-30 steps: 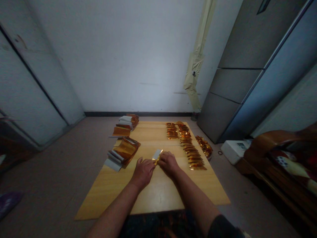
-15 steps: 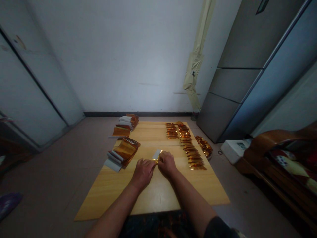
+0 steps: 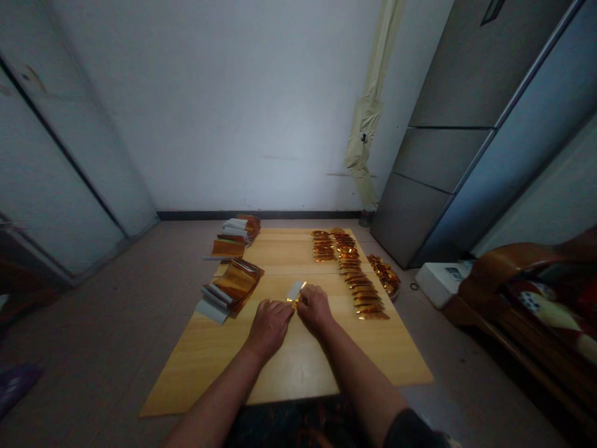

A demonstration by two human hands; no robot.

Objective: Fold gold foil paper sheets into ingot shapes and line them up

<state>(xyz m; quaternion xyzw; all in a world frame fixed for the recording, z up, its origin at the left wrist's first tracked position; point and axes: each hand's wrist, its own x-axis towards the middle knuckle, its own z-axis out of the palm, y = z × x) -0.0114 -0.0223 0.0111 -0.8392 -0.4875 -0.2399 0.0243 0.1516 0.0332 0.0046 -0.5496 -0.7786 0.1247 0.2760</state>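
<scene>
My left hand (image 3: pixel 269 328) and my right hand (image 3: pixel 314 309) meet near the middle of a pale wooden board (image 3: pixel 205 361). Between their fingertips is a small piece of gold foil (image 3: pixel 293 302) with a white strip (image 3: pixel 295 290) sticking up from it, and much of the foil is hidden by my fingers. Left of my left hand lies a curled stack of amber film sheets with white ends (image 3: pixel 231 287). To the right of my right hand runs an overlapping row of gold foil pieces (image 3: pixel 364 298).
A shorter gold row (image 3: pixel 324 246) and a stack of film and white strips (image 3: pixel 240 231) lie farther back. A gold heap (image 3: pixel 385 277) sits at the board's right edge. A grey refrigerator (image 3: pixel 433 168), white box (image 3: pixel 441 285) and wooden settee (image 3: pixel 508 298) stand right.
My hands stay almost in place around the foil piece. The whole view drifts slightly as my head moves.
</scene>
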